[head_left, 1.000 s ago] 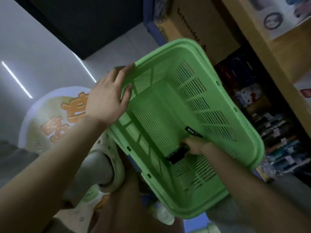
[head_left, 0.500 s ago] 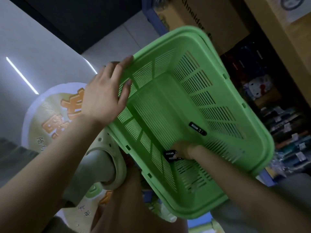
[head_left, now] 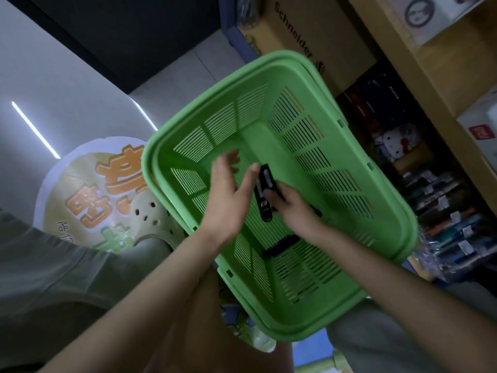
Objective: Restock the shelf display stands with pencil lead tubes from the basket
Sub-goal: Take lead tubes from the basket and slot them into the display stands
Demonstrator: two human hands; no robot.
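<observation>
A green slotted plastic basket [head_left: 349, 313] rests on my lap, tilted toward me. My right hand [head_left: 293, 208] is inside it, shut on a few black pencil lead tubes [head_left: 265, 193] lifted off the bottom. My left hand [head_left: 228, 195] hovers beside those tubes with fingers spread, its thumb touching or nearly touching them. One more black lead tube [head_left: 281, 246] lies loose on the basket floor below the hands. The shelf display stands [head_left: 443, 211] with small stationery sit at the right, dim.
A wooden shelf unit [head_left: 419, 76] runs along the right, with a cardboard box [head_left: 309, 30] above the basket. On the floor at left lies a round printed sign [head_left: 88, 200], and my foot in a pale clog [head_left: 150, 216].
My left hand left the basket's left rim and moved inside toward the right hand. My right hand lifted lead tubes off the basket floor. The view shifted slightly.
</observation>
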